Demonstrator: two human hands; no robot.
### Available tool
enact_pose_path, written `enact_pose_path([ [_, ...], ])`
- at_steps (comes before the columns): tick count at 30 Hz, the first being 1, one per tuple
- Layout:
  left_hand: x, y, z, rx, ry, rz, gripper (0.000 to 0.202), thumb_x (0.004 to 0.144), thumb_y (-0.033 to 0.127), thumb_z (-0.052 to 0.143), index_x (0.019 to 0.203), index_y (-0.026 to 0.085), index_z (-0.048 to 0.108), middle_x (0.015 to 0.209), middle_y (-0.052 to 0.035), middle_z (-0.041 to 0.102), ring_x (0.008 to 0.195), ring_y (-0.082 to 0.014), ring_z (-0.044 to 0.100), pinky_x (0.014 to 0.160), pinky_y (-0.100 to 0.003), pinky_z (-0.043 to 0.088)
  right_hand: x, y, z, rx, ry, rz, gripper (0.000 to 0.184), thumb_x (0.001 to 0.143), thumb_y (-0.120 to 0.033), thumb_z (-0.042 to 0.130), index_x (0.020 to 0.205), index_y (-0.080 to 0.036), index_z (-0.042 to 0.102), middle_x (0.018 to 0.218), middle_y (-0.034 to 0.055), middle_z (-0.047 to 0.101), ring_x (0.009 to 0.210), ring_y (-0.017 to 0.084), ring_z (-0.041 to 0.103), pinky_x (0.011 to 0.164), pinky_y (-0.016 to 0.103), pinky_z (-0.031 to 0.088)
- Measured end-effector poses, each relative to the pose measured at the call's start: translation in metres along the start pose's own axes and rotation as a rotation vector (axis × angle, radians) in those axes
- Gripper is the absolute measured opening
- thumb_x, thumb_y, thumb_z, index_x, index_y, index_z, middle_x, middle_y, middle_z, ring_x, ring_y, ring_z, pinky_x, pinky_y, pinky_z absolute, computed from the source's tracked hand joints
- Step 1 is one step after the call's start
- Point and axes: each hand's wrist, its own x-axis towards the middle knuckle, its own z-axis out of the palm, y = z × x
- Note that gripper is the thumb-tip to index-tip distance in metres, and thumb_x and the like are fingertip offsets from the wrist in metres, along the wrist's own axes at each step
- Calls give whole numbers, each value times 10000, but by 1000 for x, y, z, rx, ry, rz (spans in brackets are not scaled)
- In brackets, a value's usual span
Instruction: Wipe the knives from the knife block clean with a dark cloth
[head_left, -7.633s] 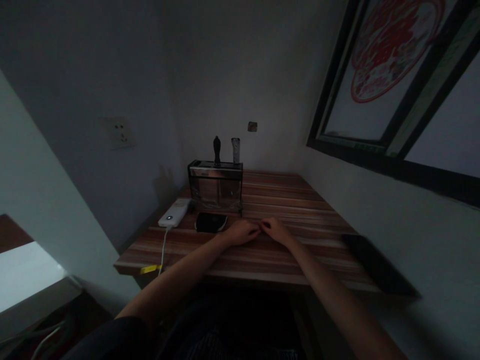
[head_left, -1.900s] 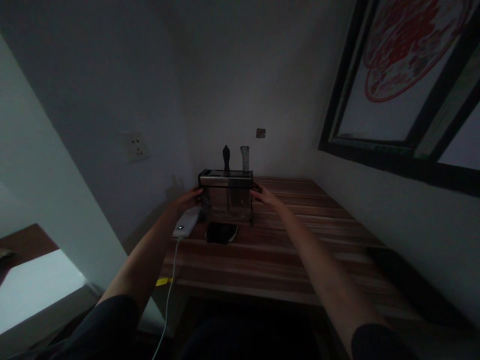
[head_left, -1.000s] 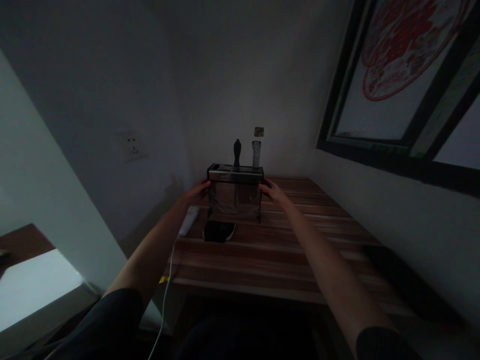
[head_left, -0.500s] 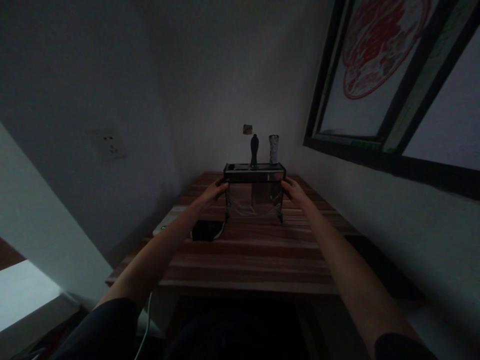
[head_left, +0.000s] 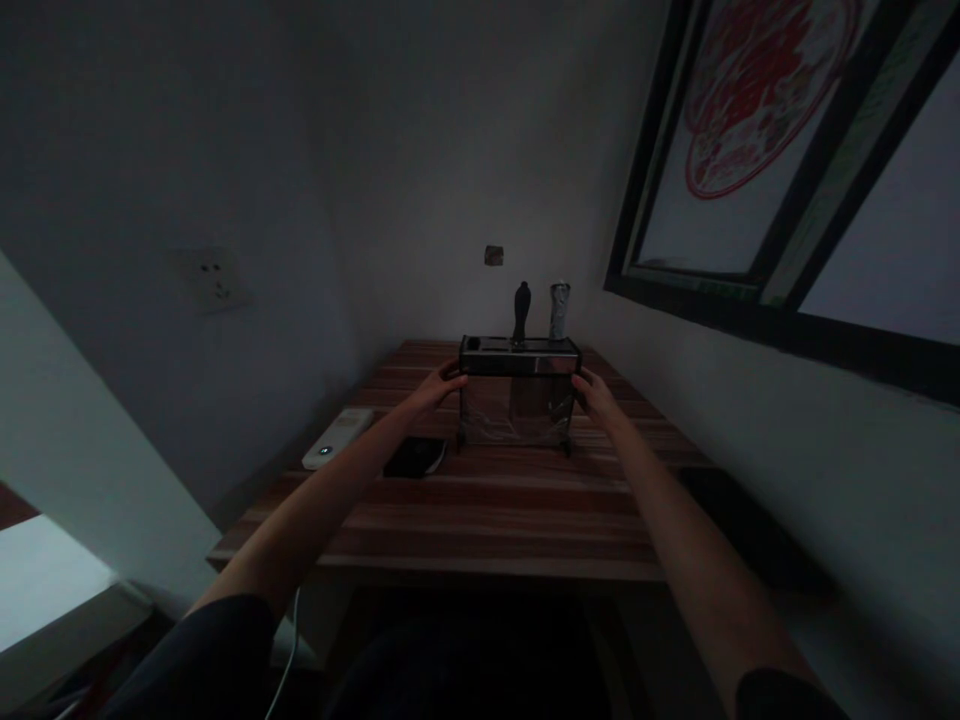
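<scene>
Head view: both hands on the knife holder (head_left: 517,408), clamping it between them. Left hand (head_left: 442,386) grips the 9 o'clock end, right hand (head_left: 595,394) the 3 o'clock end, both just under the top rail. Holder upright, about mid-width on the wood-grain table (head_left: 480,515); feet at the tabletop, can't tell if they carry the weight.

Two handles stand up out of the top: black handle (head_left: 522,312) at 12 o'clock, silver handle (head_left: 559,310) at 1. Dark blade shape visible through the clear front.

Clock positions from holder: black pouch (head_left: 409,460) at 8, nearby, left forearm passing in front of part of it. White device (head_left: 339,437) between 8 and 9, past the pouch. Dark slab (head_left: 754,528) at 4, well apart, by the wall. Wall socket (head_left: 214,282) at 10. Brown wall patch (head_left: 493,255) at 12. Light's low, fine detail lost.
</scene>
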Motion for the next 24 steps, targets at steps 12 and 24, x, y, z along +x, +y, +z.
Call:
enact_pose_path([
  [12, 4, -1, -10, 47, -29, 17, 576, 567, 348, 716, 1087, 166, 545, 1202, -109, 510, 1158, -269, 406, 949, -398, 313, 4, 8, -1, -23, -11, 2, 485, 597, -379, 674, 1040, -211, 568, 1065, 37, 616, 917, 170, 591, 813, 298, 456],
  [24, 3, 2, -10, 111, -47, 37, 606, 557, 356, 722, 1104, 172, 536, 1217, -106, 496, 1158, -271, 404, 967, -398, 290, 0, 7, -1, -48, -6, 6, 463, 616, -377, 659, 1044, -227, 566, 1097, 29, 600, 968, 172, 569, 814, 289, 461],
])
